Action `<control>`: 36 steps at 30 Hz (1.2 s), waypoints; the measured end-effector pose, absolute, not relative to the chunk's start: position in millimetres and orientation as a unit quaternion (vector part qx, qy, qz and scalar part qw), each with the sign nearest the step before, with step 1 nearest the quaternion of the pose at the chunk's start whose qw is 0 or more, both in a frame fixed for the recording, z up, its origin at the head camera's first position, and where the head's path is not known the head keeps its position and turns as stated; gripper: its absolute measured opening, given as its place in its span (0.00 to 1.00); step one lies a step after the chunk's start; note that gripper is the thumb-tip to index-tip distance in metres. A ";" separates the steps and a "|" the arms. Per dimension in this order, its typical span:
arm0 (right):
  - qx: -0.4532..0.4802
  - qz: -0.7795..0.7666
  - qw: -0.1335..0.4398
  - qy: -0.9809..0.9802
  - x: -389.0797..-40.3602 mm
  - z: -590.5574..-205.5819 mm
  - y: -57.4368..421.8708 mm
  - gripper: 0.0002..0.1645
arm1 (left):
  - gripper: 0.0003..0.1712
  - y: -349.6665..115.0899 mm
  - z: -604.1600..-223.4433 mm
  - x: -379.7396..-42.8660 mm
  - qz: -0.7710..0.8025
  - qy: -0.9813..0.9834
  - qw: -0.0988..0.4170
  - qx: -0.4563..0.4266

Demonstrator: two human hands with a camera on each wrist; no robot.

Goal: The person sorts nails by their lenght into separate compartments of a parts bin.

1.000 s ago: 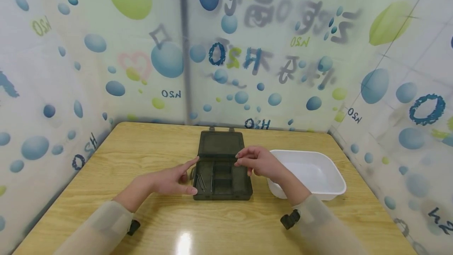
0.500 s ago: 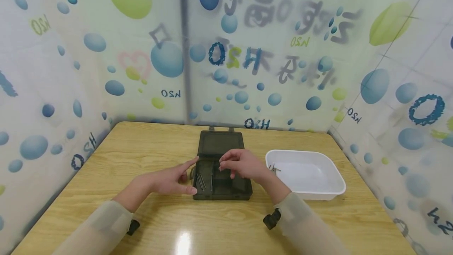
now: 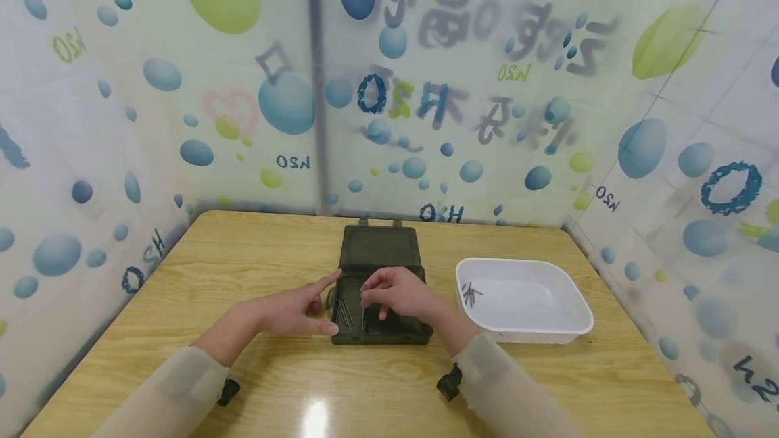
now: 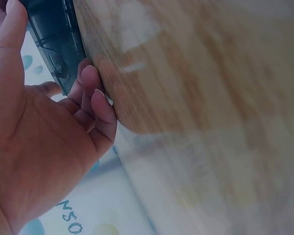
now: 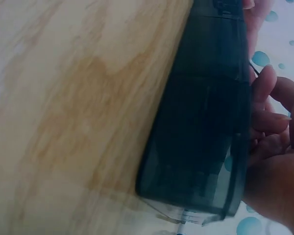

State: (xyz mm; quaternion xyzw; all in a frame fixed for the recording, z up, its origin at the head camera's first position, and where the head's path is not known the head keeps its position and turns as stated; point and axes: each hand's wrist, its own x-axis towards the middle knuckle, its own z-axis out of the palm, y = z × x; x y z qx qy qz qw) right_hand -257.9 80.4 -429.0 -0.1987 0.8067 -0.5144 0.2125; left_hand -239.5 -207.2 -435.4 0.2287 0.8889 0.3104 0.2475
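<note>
A dark green lidded plastic compartment box (image 3: 389, 339) lies on the table, its lid (image 3: 379, 247) laid back toward the wall. My right hand (image 3: 404, 293) is over the box's left half, pinching a thin metal nail (image 3: 363, 289) between thumb and forefinger. In the right wrist view the nail (image 5: 255, 68) shows as a dark line at the fingertips. Several nails (image 3: 345, 313) lie in the left compartment. My left hand (image 3: 286, 311) rests at the box's left side, with straight thumb and forefinger at its near and far corners; the other fingers bend loosely.
A white plastic tray (image 3: 523, 263) stands right of the box, with several nails (image 3: 470, 294) at its left end. The wooden table (image 3: 255, 384) backs onto a patterned curtain (image 3: 389, 154). Both sleeves carry black wrist cameras.
My right hand has moved left, from the box's right edge to above its left half, carrying the nail. Nails in the tray have come into view. My left hand stays put.
</note>
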 end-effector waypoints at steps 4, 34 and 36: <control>-0.188 -0.507 0.207 0.815 -257.8 -431.0 76.8 0.09 | 0.66 -206.7 -435.1 -239.0 0.312 0.888 0.249 0.226; -0.176 -0.493 0.171 0.835 -264.8 -388.1 218.5 0.17 | 0.67 -208.4 -437.2 -240.0 0.319 0.884 0.249 0.236; -0.168 -0.484 0.175 0.841 -268.5 -391.7 237.5 0.17 | 0.67 -208.4 -437.5 -239.9 0.319 0.883 0.249 0.236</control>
